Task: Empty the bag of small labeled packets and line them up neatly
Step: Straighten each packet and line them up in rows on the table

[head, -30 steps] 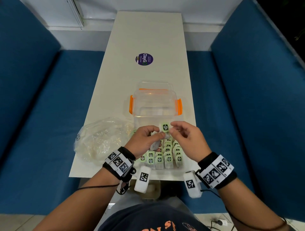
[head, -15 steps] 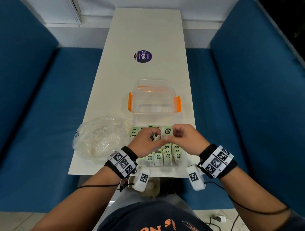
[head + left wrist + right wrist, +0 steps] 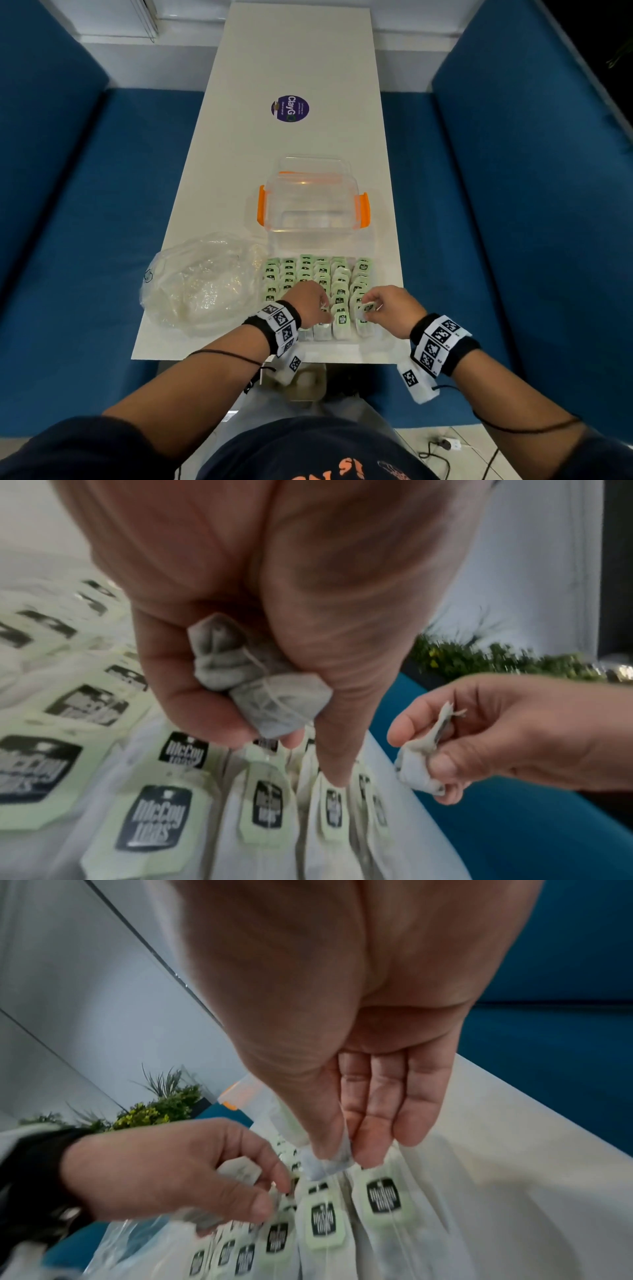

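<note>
Rows of small tea packets [image 3: 318, 274] with green labels lie on the white table [image 3: 294, 61] near its front edge. My left hand [image 3: 323, 308] hovers over the nearest row and grips a crumpled grey tea packet [image 3: 260, 680] in its curled fingers. My right hand [image 3: 376, 306] is just to the right, apart from the left. It pinches another packet [image 3: 366, 307] between thumb and fingers, and that packet [image 3: 329, 1161] hangs just above the right end of the near row. The clear plastic bag [image 3: 202, 281] lies crumpled to the left of the rows.
A clear plastic box [image 3: 313, 202] with orange latches stands right behind the rows. A purple round sticker [image 3: 290, 108] sits further back on the table. Blue bench seats [image 3: 85, 222] flank both sides. The rows end close to the table's right edge.
Both hands came down and toward me from a shared hold on one raised packet. They are now apart over the nearest row, each with its own packet.
</note>
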